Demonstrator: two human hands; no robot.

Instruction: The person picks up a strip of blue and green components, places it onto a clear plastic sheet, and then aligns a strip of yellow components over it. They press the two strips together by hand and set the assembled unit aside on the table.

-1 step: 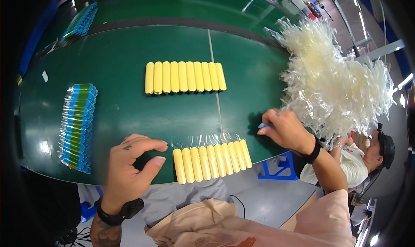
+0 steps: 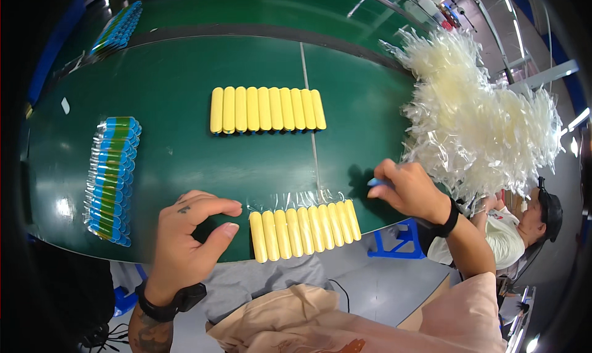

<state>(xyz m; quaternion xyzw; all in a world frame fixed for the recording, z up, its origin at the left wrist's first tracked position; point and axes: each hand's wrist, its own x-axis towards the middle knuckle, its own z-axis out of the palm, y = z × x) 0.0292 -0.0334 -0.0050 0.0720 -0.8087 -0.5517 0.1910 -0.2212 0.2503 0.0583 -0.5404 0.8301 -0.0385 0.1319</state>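
Note:
A row of long, round-ended yellow strips in clear plastic sleeves (image 2: 306, 229) lies at the table's near edge, the sleeves' loose ends pointing away from me. Just left of it, my left hand (image 2: 196, 236) is held with thumb and fingers apart, nothing between them. To the right of the row, over the table, my right hand (image 2: 412, 191) pinches a small blue piece (image 2: 375, 182) between thumb and forefinger; most of it is hidden by the fingers. Farther back lies a second row of yellow strips (image 2: 265, 109), with dark and blue undersides peeking out along its near edge.
At the left lies a stack of blue-and-green wrapped strips (image 2: 114, 177); a similar stack (image 2: 117, 27) sits far left. A large heap of clear plastic sleeves (image 2: 475, 118) covers the right side. Beyond it sits a person in a dark cap (image 2: 515, 229). A blue stool (image 2: 398, 242) stands below the edge.

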